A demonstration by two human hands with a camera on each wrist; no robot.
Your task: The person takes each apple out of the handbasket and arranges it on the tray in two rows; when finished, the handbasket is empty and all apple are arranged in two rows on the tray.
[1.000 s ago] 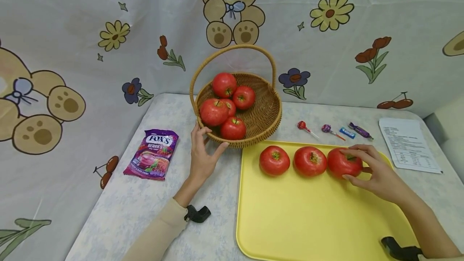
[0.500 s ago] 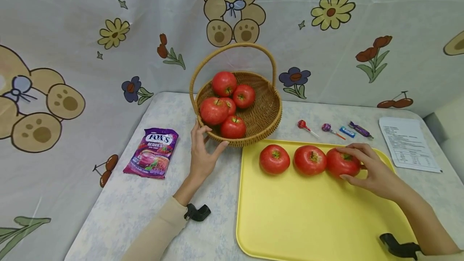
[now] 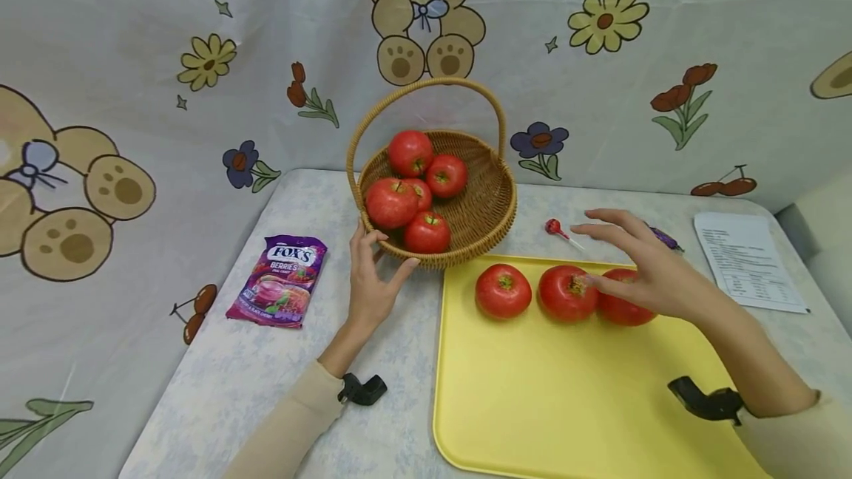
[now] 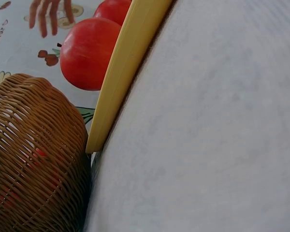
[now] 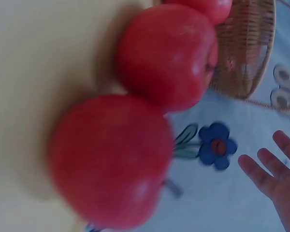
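Observation:
Against the lower left side of a wicker basket (image 3: 486,205), my left hand (image 3: 376,294) rests with its fingers at the rim and its thumb spread below. Several red apples (image 3: 393,203) lie in the basket. Over the far edge of a yellow tray (image 3: 532,405), my right hand (image 3: 655,272) hovers with spread fingers and nothing in them. A row of apples lies on the tray: a left apple (image 3: 503,292), a middle apple (image 3: 566,301) and a right apple (image 3: 619,309), which the right hand partly covers. The right wrist view shows the spread fingers (image 5: 266,169) beyond the apples.
A purple candy bag (image 3: 279,282) lies left of the basket. Behind the tray are a red lollipop (image 3: 554,228) and a purple wrapped candy (image 3: 665,238), partly hidden by the right hand. A printed sheet (image 3: 748,261) lies at the right. A patterned cloth (image 3: 532,58) hangs behind.
My right hand has let go of the right apple, risen and moved back and slightly left. That apple sits closer to the middle one than a second ago. The left hand stays at the basket.

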